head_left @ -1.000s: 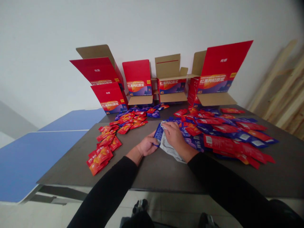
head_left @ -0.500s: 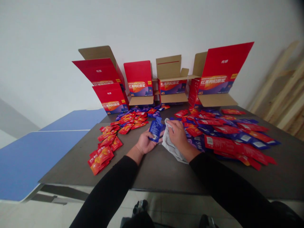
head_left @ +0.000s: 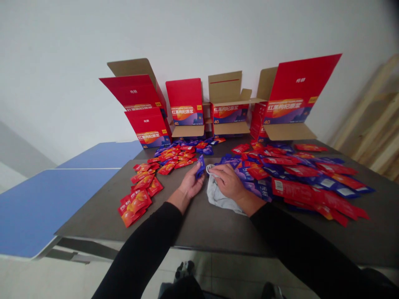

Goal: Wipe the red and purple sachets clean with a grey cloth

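Between the thumb and fingers of my left hand [head_left: 190, 182] is a blue-purple sachet [head_left: 200, 166], seen nearly edge-on and held above the table. My right hand [head_left: 229, 181] pinches a light grey cloth [head_left: 218, 195], which hangs down onto the tabletop just right of the sachet. A small gap shows between cloth and sachet. Beyond my left hand lies a heap of red and purple sachets [head_left: 176, 157]. A line of red sachets [head_left: 135, 205] runs toward the near left. Right of my right hand spreads a larger pile of red and purple sachets [head_left: 296, 170].
Open red cartons stand along the wall: a stacked pair [head_left: 149, 128] at left, two in the middle [head_left: 187, 110] [head_left: 230, 114], and one with raised flaps [head_left: 289, 99] at right. A blue table [head_left: 31, 199] adjoins the dark table [head_left: 199, 228]. Wooden boards [head_left: 374, 108] lean at right.
The sachet in my left hand has turned from showing its flat printed face to nearly edge-on. My right hand and the cloth have shifted slightly left. The view has swung a little.
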Demonstrator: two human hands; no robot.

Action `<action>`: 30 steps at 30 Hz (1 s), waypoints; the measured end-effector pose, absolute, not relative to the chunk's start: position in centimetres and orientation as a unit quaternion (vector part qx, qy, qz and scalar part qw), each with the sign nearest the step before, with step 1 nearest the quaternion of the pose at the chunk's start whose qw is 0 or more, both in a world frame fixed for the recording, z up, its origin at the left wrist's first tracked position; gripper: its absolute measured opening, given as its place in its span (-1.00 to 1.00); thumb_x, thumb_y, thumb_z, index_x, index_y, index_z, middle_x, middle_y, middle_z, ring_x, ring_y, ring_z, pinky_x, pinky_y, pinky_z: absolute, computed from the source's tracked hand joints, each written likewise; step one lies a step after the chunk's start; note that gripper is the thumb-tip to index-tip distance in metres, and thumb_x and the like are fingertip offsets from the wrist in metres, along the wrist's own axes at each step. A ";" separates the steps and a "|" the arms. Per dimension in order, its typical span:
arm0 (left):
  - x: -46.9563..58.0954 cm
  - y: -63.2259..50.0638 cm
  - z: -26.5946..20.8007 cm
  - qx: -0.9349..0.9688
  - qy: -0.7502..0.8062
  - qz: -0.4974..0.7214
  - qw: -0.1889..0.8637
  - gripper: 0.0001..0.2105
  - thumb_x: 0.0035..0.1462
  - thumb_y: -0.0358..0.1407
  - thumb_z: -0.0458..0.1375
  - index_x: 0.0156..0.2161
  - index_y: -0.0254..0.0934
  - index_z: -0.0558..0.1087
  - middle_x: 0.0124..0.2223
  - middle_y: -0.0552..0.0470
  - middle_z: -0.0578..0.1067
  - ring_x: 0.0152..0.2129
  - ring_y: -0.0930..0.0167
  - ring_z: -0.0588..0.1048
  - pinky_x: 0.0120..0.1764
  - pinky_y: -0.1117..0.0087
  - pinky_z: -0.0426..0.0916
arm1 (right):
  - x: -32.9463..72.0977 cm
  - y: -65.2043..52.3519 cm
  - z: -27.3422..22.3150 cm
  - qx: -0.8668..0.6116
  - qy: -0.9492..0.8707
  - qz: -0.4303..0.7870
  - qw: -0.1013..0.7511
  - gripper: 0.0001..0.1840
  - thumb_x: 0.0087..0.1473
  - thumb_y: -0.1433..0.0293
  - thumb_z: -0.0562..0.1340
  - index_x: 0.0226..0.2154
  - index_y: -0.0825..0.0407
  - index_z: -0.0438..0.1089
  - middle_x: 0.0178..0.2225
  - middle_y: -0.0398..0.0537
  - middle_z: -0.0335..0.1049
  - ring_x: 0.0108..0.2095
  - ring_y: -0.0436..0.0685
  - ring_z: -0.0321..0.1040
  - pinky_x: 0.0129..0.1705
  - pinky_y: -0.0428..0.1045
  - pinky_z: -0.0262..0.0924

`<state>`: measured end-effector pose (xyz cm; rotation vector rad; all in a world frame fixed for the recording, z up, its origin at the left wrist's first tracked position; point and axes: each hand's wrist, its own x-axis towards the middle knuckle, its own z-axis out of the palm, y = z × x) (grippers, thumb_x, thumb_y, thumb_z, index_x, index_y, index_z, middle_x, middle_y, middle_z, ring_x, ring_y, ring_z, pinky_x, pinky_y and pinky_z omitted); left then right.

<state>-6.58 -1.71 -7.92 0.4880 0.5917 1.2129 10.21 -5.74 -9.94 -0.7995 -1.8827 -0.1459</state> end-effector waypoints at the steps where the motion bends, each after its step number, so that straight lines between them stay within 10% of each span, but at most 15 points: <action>1: -6.6 -1.6 -8.0 0.228 0.275 0.557 0.749 -0.90 0.18 -0.46 0.22 -0.18 -0.33 0.49 -0.33 0.05 0.56 -0.45 0.54 0.52 -0.36 0.58 0.40 | 10.2 -5.7 -9.9 -0.330 -0.785 -0.063 0.520 -0.60 0.22 0.55 0.13 0.02 -0.08 0.47 -0.11 0.02 0.47 -0.08 0.22 0.35 -0.03 0.17 0.35; 11: -5.9 -2.1 -8.3 0.315 0.283 0.570 0.704 -0.76 0.15 -0.38 0.23 -0.06 -0.22 0.41 -0.28 0.04 0.55 -0.34 0.39 0.57 -0.12 0.30 0.45 | 10.4 -5.3 -10.4 -0.276 -0.844 -0.045 0.457 -0.63 0.18 0.54 0.14 -0.07 -0.06 0.54 -0.10 0.00 0.56 -0.09 0.18 0.41 -0.01 0.15 0.33; 30: -5.6 -3.7 -8.9 0.412 0.234 0.437 0.765 -0.64 0.13 -0.22 0.33 0.01 -0.29 0.48 -0.19 -0.04 0.56 -0.29 0.37 0.55 -0.16 0.39 0.41 | 11.1 -4.0 -11.1 -0.348 -0.816 -0.037 0.460 -0.63 0.18 0.56 0.14 -0.07 -0.04 0.54 -0.06 0.01 0.56 -0.05 0.20 0.42 0.04 0.18 0.31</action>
